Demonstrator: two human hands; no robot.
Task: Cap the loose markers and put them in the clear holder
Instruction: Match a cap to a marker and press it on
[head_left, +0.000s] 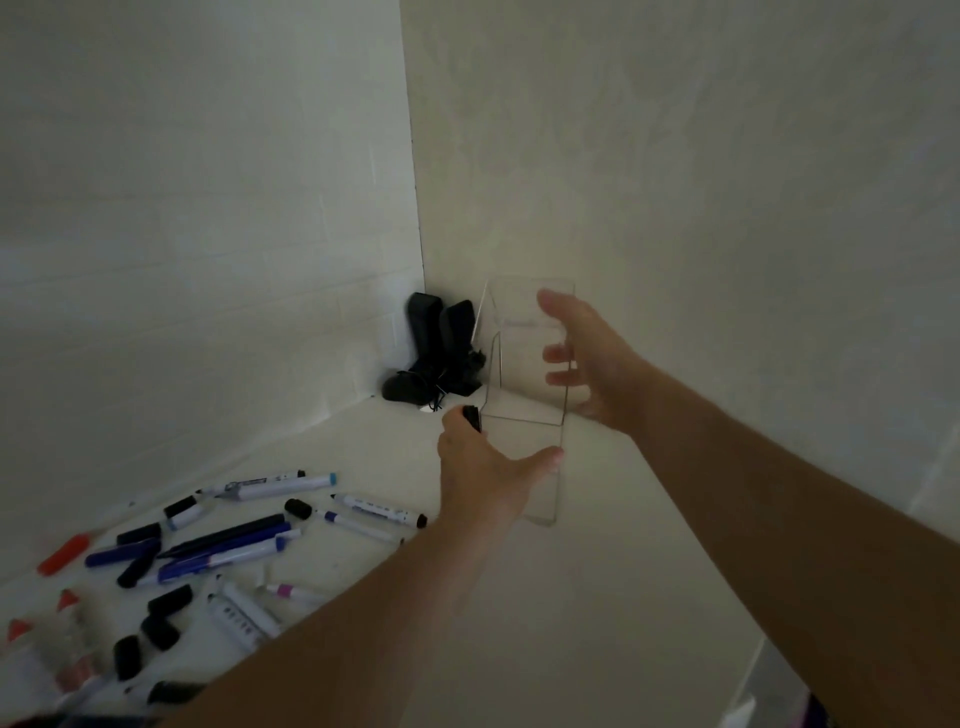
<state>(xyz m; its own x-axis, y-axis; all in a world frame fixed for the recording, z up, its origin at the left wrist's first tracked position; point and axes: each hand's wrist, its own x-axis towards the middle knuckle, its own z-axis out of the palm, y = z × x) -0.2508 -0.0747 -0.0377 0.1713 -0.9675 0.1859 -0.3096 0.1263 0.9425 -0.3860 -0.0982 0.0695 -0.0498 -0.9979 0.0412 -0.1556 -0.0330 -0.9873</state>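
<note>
The clear holder (524, 415) stands on the white table near the right wall and looks empty. My right hand (597, 358) wraps its right side, thumb high on the back panel, fingers showing through the clear wall. My left hand (478, 462) is at the holder's front left, its thumb against the low front wall, its fingers closed on a black marker end (471, 415). Loose markers (275, 486) lie scattered at the lower left, some uncapped. Among them are several loose black caps (298, 508) and a red cap (62, 553).
Two black upright objects with a cable (441, 353) stand in the corner where the walls meet, just left of the holder. Walls close the table (597, 597) at the back and on the right. A pink-banded marker (288, 591) lies near my left forearm.
</note>
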